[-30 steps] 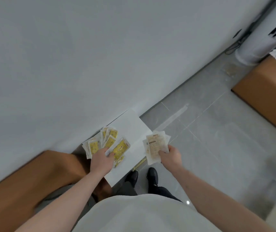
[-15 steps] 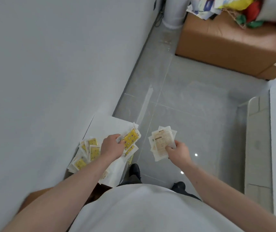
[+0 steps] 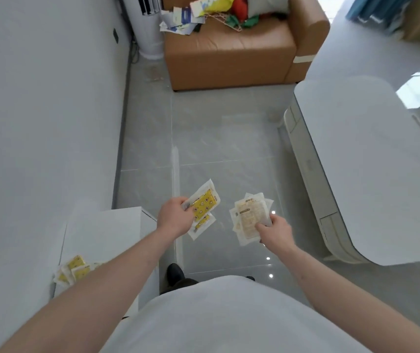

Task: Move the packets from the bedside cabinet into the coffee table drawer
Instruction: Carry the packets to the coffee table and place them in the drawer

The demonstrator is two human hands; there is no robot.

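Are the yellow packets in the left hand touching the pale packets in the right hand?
Apart. The head view shows bare grey floor between the yellow packets held by the left hand and the pale packets held by the right hand.

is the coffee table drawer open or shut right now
Shut, it seems. The coffee table side shows drawer fronts flush with its body, none pulled out. Both hands, left and right, hold packets.
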